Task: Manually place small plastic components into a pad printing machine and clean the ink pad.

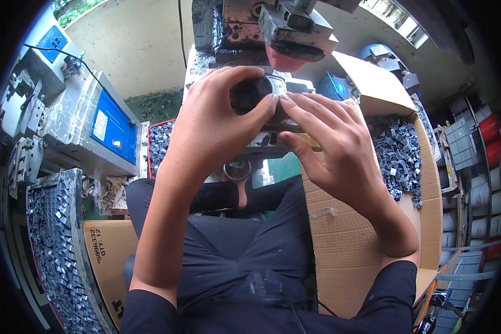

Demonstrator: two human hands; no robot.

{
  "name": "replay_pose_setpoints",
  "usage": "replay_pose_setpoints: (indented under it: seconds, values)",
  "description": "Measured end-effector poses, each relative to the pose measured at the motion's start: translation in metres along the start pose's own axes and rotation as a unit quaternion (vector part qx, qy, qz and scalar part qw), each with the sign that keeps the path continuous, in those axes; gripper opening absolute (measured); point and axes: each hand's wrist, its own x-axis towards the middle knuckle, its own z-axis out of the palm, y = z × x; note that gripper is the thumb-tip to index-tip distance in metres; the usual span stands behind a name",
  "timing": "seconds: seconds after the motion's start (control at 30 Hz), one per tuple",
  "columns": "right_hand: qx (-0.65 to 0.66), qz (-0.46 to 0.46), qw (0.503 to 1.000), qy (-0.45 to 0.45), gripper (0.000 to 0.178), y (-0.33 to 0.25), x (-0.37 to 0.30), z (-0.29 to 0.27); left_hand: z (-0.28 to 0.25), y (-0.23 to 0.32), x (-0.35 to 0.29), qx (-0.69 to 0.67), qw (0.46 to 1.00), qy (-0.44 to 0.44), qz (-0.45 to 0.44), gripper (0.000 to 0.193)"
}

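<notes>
A small curved piece with a light, silvery face (278, 86) sits at the front of a dark fixture beneath the machine. My left hand (214, 108) curls around it, the index finger at its upper edge and the thumb at its lower edge. At the piece's lower right edge, the fingertips of my right hand (337, 133) touch it. That hand's fingers are stretched out, its thumb held apart and lower. Just above hangs the pink rubber pad (286, 58) of the printing machine (298, 30). My left hand hides part of the fixture.
On the right stands an open cardboard box (339, 239) with many small grey pieces (398, 156). At the left, a tray (75, 250) holds similar pieces beside a closed carton (111, 245). A blue-panelled machine (114, 125) stands at the back left; shelves with containers (479, 189) line the right.
</notes>
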Motion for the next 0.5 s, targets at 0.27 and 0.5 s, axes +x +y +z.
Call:
replay_pose_setpoints:
  seconds: [0.27,0.5]
  values:
    - [0.015,0.004,1.000,0.010,0.042,0.002,0.001,0.005,-0.007,0.001,0.001,0.039,0.998,-0.039,0.039,0.040]
    - [0.144,0.039,0.986,0.079,0.033,0.008,0.000,0.014,-0.005,-0.001,-0.003,0.019,0.997,-0.025,0.065,0.044]
